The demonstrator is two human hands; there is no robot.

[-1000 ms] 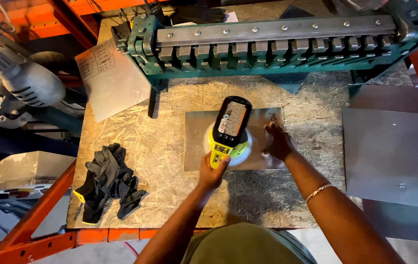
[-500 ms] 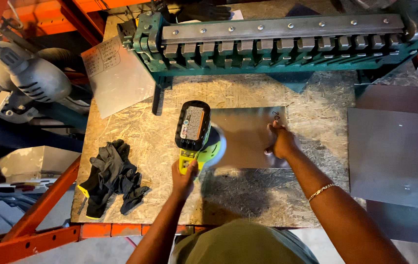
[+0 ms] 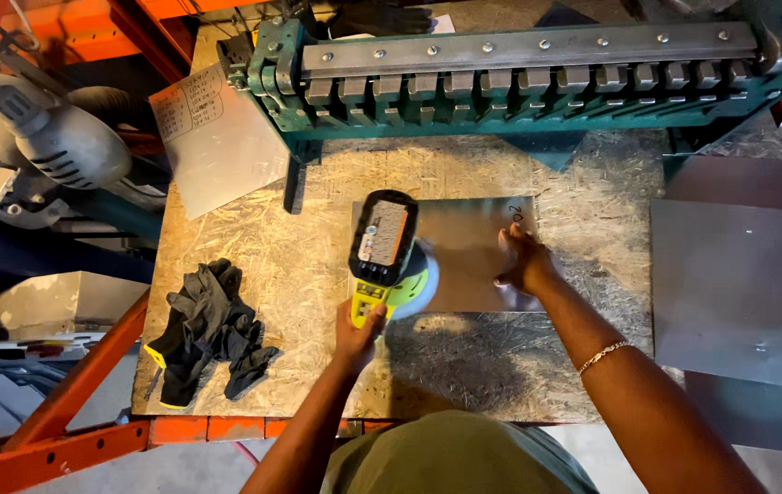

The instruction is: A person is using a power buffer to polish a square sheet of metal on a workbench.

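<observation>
My left hand (image 3: 360, 322) grips the handle of a yellow-green and black cordless sander (image 3: 386, 247). The tool's round pad rests on the left edge of a small rectangular metal sheet (image 3: 464, 247) that lies flat on a chipboard bench top (image 3: 253, 256). My right hand (image 3: 523, 261) presses flat on the right part of the sheet, fingers spread toward its far right corner. A thin bracelet sits on my right wrist.
A green sheet-metal bending brake (image 3: 537, 64) spans the back of the bench. Black work gloves (image 3: 208, 329) lie at the front left. A loose metal sheet (image 3: 212, 137) leans at the back left, larger grey sheets (image 3: 738, 293) lie right, and orange rack beams (image 3: 70, 402) frame the bench.
The sander slid left across the sheet, from its middle to its left edge, then slightly back right. My right hand stayed pressed on the sheet's right side.
</observation>
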